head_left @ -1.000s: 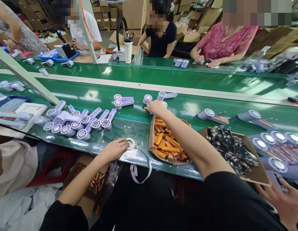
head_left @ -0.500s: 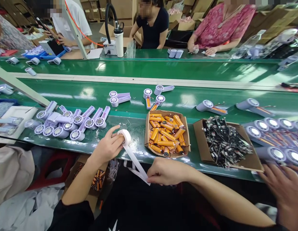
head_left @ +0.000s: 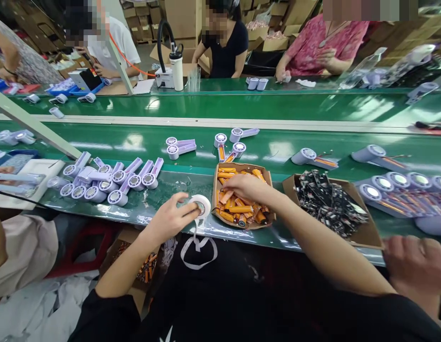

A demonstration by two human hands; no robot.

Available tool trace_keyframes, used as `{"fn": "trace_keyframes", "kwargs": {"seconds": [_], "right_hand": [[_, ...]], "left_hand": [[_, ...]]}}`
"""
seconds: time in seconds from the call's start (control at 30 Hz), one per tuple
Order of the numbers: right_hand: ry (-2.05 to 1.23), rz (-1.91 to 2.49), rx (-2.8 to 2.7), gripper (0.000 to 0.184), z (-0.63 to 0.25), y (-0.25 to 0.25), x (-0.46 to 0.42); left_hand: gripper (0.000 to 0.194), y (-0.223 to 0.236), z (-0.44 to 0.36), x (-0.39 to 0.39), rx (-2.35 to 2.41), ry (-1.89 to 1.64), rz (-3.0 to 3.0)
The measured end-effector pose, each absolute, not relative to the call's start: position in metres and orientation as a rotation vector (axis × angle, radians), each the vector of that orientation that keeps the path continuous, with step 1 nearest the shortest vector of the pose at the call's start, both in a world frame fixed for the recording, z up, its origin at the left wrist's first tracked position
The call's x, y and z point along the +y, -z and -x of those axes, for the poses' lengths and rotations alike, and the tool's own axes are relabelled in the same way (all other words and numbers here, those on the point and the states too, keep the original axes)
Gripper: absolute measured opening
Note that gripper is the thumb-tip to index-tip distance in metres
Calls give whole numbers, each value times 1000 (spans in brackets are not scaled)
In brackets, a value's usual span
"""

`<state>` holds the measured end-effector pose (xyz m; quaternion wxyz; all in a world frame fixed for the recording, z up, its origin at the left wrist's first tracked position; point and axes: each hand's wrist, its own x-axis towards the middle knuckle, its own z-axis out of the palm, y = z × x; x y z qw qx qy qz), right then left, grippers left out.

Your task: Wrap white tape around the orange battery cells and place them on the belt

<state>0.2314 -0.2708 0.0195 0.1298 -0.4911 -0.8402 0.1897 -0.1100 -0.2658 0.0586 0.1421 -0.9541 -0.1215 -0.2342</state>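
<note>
My left hand [head_left: 172, 213] is closed on a roll of white tape [head_left: 205, 207], with fingers through and around its core. A loose strip of tape [head_left: 199, 266] hangs from the roll and curls into a loop in front of the dark apron. My right hand [head_left: 243, 186] reaches down into a cardboard box [head_left: 215, 211] filled with orange cylindrical batteries [head_left: 241, 209]. Its fingertips are among the batteries, and I cannot see whether they grip one.
Lilac handheld-fan housings [head_left: 94, 194] cluster at left on the green bench. To the right stands a box of black circuit boards [head_left: 330, 204], then more housings [head_left: 398, 180] with batteries. A co-worker's hand [head_left: 416, 266] is at the right edge. Several people work across the conveyor [head_left: 192, 104].
My right hand has let go of the tape's end and moved up into the battery box. The pulled strip now hangs slack in a loop. My left hand has shifted slightly right with the roll.
</note>
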Motion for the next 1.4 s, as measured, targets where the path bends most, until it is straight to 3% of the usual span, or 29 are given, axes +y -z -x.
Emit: {"fn": "trace_keyframes", "kwargs": {"seconds": [0.1, 0.27, 0.47, 0.6, 0.73, 0.9, 1.0, 1.13, 1.27, 1.4], "right_hand": [[-541, 1495, -2268, 33, -231, -22, -282], [-693, 1379, -2645, 31, -218, -8, -282], [-791, 1358, -2684, 38, -226, -6, -268], [-794, 1333, -2226, 32, -226, -19, -276], [-975, 1314, -1661, 51, -216, -41, -305], [-1020, 1426, -1755, 61, -200, -70, -336], [-926, 1463, -1992, 55, -192, -78, -342], [-1101, 1439, -2092, 46, -185, -69, -345], [-1259, 1263, -1365, 48, -157, -48, -354], [-1021, 979, -520, 60, -123, -36, -357]], "left_hand": [[21, -60, 109, -269, -289, 569, 2760], [18, -63, 105, -270, -246, 480, 2775], [18, -61, 109, -273, -244, 442, 2792], [17, -62, 112, -277, -264, 443, 2778], [18, -61, 110, -280, -200, 430, 2761], [20, -62, 97, -278, 23, 335, 2815], [23, -66, 87, -275, 151, 193, 2894], [22, -76, 79, -268, 210, 106, 2956], [18, -91, 75, -268, 118, 236, 2840], [12, -87, 67, -293, -151, 589, 2717]]}}
